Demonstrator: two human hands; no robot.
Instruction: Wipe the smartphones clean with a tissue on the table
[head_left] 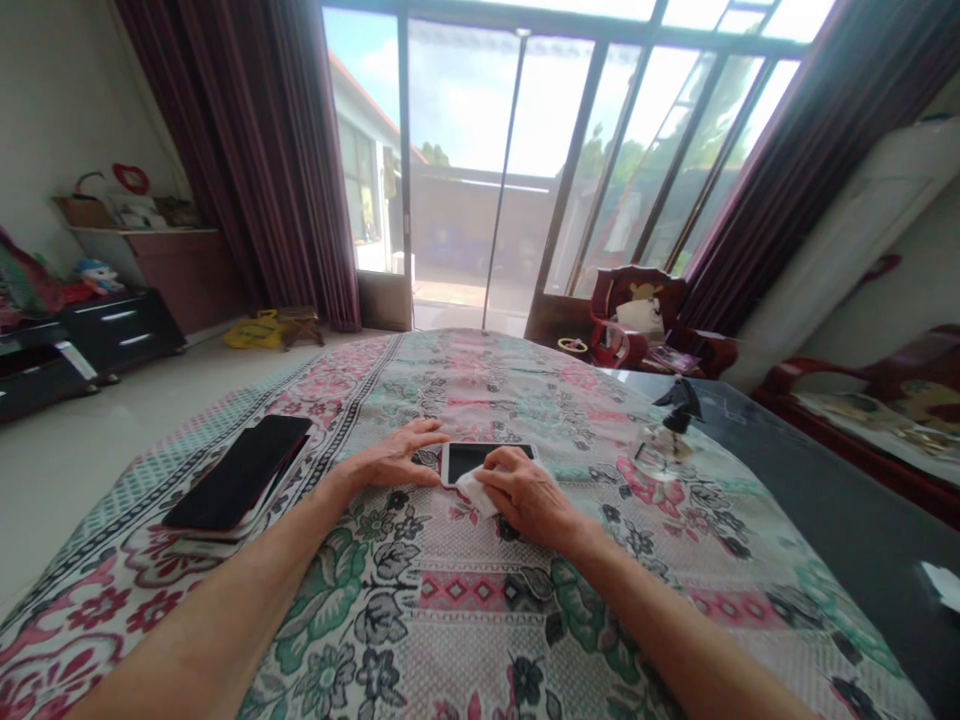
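A white phone (469, 459) with a dark screen lies face up on a floral cloth (450, 610) in front of me. My left hand (394, 463) rests flat beside the phone's left end, fingers spread and touching its edge. My right hand (525, 495) is closed on a small white wipe (474, 492) and presses it against the phone's near right part.
A stack of dark tablets or phones (240, 475) lies on the cloth at the left. A clear spray bottle with a black top (667, 440) stands at the right, near the dark glass table edge (840, 500). Red wooden chairs (637, 315) and a glass door stand beyond.
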